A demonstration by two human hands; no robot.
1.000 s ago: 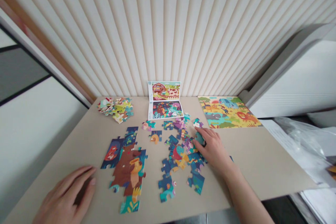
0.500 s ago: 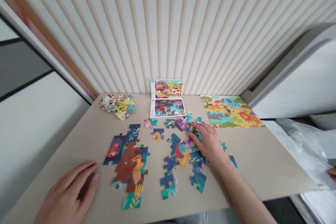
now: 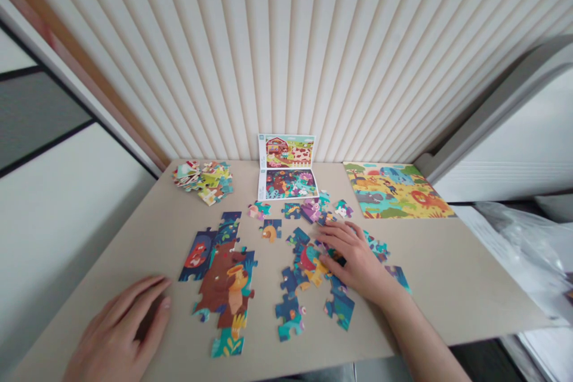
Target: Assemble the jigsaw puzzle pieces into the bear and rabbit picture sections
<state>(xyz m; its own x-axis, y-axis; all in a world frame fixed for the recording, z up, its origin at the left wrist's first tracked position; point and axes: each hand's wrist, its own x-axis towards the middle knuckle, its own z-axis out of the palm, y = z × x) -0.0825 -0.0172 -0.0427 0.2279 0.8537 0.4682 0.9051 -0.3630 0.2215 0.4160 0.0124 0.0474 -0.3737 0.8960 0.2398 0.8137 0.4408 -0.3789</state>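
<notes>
My left hand (image 3: 120,328) rests at the table's left front, thumb apart from its fingers, holding nothing. To its right lies a joined bear section of jigsaw puzzle (image 3: 224,280), with a fox in a burrow at its left edge. My right hand (image 3: 353,253) is over the loose puzzle pieces (image 3: 308,256) right of the middle, fingers spread and fingertips low among them. A dark piece shows partly beneath its palm; the hand hides others. Purple pieces (image 3: 311,210) lie just beyond the fingertips, and a blue-green piece (image 3: 340,309) lies nearer me.
A picture card (image 3: 289,152) leans against the pleated wall at the back. A pile of puzzle pieces (image 3: 206,181) lies at the back left. The finished safari puzzle (image 3: 398,191) lies at the back right. Clear plastic wrap (image 3: 519,239) is beyond the table's right edge.
My right hand has drawn back slightly toward me, uncovering pieces near the purple ones and a white-rabbit piece. My left hand stays in place.
</notes>
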